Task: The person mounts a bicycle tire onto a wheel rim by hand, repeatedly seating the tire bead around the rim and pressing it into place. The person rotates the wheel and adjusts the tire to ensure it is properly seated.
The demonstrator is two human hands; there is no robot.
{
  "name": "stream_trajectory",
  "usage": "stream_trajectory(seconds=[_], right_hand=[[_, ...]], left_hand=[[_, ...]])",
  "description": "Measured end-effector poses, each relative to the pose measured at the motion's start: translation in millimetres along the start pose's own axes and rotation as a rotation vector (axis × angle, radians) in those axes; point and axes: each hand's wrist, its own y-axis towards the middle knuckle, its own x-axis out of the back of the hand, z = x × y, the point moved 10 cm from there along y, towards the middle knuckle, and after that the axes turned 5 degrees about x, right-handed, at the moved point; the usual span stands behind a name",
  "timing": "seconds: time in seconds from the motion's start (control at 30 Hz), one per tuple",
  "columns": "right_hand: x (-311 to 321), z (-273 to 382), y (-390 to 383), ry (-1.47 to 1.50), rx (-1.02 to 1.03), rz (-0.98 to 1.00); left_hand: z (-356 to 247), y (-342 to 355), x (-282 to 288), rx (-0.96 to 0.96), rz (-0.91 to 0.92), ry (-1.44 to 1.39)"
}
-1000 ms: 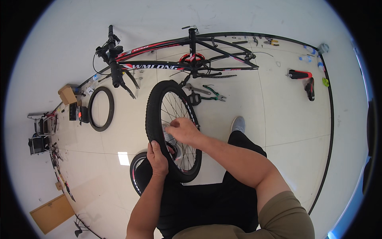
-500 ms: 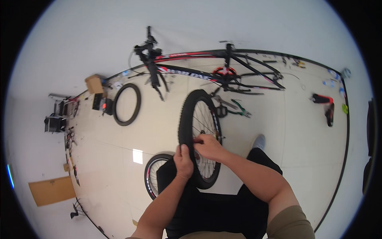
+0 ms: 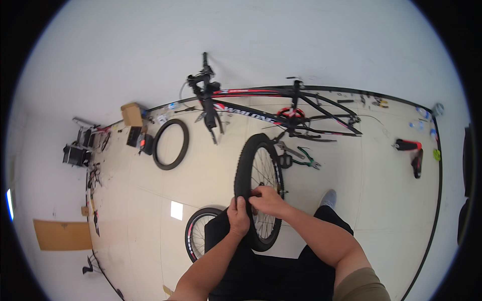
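Observation:
A bicycle wheel with a knobby black tire (image 3: 245,165) stands upright between my legs. My left hand (image 3: 239,216) grips its tire on the near left side, thumb on the rubber. My right hand (image 3: 266,202) is closed at the inner edge of the same tire by the rim and spokes; what its fingertips hold there is hidden. A second wheel (image 3: 193,233) lies behind my left leg. Just beyond the upright wheel are green-handled pliers (image 3: 309,161) and a black pedal (image 3: 286,161).
A black and red bicycle frame (image 3: 251,113) lies along the far wall. A loose tire (image 3: 183,143) is at the left, near a cardboard box (image 3: 131,114). A black and red part (image 3: 416,165) lies at the right. Tools and bottles (image 3: 416,124) line the wall.
The view has swung, so the scene sits further right and lower. My right hand has moved from over the spokes to the tire's inner edge, close beside my left hand.

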Motion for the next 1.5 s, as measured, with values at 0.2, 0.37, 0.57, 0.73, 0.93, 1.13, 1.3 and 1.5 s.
stream_trajectory(seconds=[0.2,0.37,0.57,0.73,0.93,1.13,1.3,1.5], right_hand=[[-3.1,4.1,-3.6,-0.059,-0.038,0.049],[-1.0,0.0,2.6,-0.150,0.036,-0.007],[-5.6,-5.7,0.1,-0.092,-0.073,0.029],[-3.0,4.5,-4.3,-0.052,-0.042,0.003],[-4.0,9.6,-7.6,-0.017,-0.079,0.060],[-2.5,7.8,-6.3,0.063,-0.010,-0.031],[-3.1,7.3,-3.7,0.081,0.005,-0.044],[-4.9,7.3,-5.3,0.034,-0.075,0.000]], left_hand=[[35.1,6.8,14.8,-0.014,-0.012,0.011],[35.0,8.8,13.3,-0.025,-0.009,-0.066],[49.6,14.8,20.5,0.038,0.037,-0.071],[57.6,21.7,28.4,0.008,0.003,-0.028],[59.5,23.5,31.2,-0.009,-0.026,-0.018],[56.2,20.0,31.0,0.014,-0.014,0.001],[52.3,16.8,23.9,0.041,0.044,-0.041],[53.5,15.4,25.2,0.067,0.043,-0.048]])
